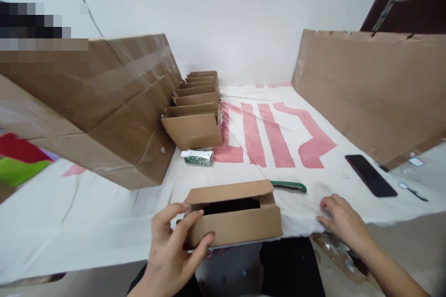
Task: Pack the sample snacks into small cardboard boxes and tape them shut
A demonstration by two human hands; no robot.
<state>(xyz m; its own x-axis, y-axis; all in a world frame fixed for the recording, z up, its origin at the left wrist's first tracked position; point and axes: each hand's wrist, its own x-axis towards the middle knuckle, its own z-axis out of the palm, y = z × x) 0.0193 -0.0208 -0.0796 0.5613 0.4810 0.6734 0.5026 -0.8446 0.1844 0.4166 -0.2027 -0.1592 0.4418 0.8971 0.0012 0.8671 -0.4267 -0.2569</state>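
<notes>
So, the nearest box (240, 226) (ajar) sits along the table edge (87, 260).

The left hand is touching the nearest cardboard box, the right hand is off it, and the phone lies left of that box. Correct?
Not quite: the phone lies to the right of the nearest cardboard box, as the head view shows. The left hand is touching that box and the right hand is off it.

A brown cardboard box (240, 227) lies partly open.
</notes>
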